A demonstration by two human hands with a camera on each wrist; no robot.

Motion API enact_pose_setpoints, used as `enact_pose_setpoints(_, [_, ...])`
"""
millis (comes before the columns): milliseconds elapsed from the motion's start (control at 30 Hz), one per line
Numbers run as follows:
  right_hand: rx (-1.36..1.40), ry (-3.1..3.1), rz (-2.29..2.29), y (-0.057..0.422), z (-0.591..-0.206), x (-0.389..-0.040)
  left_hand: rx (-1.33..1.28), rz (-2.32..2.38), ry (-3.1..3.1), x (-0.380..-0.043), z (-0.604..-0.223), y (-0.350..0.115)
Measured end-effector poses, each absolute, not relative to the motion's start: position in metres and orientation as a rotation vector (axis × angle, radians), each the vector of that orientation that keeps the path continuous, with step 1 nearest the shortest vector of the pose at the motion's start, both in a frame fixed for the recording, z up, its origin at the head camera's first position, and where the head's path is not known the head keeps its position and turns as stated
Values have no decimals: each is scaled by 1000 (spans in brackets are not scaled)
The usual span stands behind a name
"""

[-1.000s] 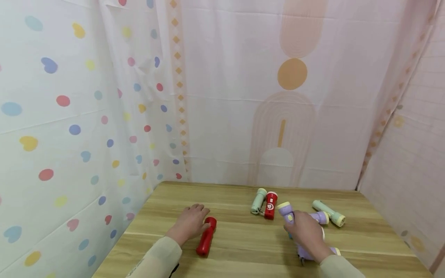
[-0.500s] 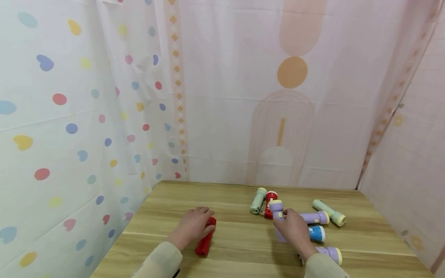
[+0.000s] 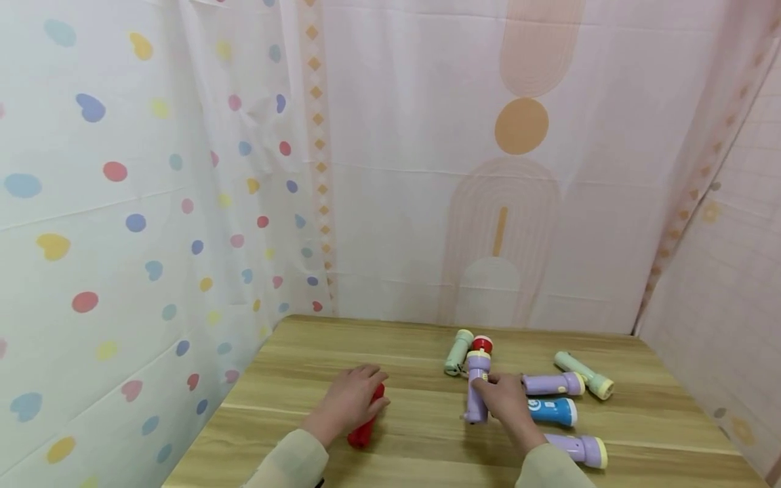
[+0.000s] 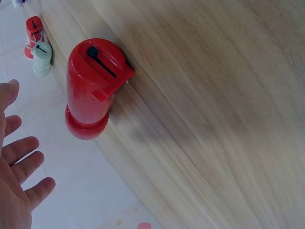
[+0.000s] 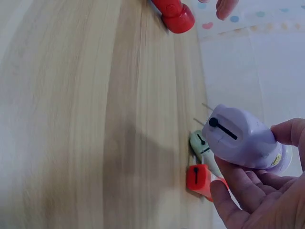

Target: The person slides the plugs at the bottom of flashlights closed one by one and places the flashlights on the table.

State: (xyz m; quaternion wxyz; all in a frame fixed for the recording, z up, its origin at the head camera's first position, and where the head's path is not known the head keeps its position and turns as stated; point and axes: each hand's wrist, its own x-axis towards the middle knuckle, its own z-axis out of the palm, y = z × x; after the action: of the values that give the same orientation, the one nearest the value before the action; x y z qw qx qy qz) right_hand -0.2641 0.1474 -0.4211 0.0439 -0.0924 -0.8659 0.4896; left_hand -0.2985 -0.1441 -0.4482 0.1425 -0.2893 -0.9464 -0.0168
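My right hand (image 3: 508, 405) holds a purple flashlight (image 3: 477, 396) with a pale yellow head rim, pinched between thumb and fingers. The right wrist view shows that flashlight (image 5: 240, 136) raised above the table, its tail end toward the camera. My left hand (image 3: 348, 401) hovers by a red flashlight (image 3: 363, 432) and covers part of it in the head view. From the left wrist, the fingers (image 4: 26, 167) look loosely spread and apart from the red flashlight (image 4: 88, 90), which lies on the wood.
Behind the held flashlight lie a mint green flashlight (image 3: 458, 354) and another red one (image 3: 482, 344). To the right are a purple (image 3: 552, 384), a blue (image 3: 556, 411), another purple (image 3: 579, 449) and a mint green flashlight (image 3: 582, 375). Patterned curtains (image 3: 390, 203) bound the wooden table (image 3: 421, 468).
My right hand has carried the purple flashlight left, away from the others, uncovering the blue one. The left hand has shifted slightly right over the red flashlight.
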Motion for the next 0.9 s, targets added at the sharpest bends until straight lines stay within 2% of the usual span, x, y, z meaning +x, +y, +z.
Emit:
enact_pose_setpoints(267, [-420,-2494,1897,144,-431,-266,-866,-43,-2714,-297,-447,-136])
enact_pose_setpoints(900, [-475,-2409,2112,130,-439,-271,-950,-59,-2706,-289,-446,-114])
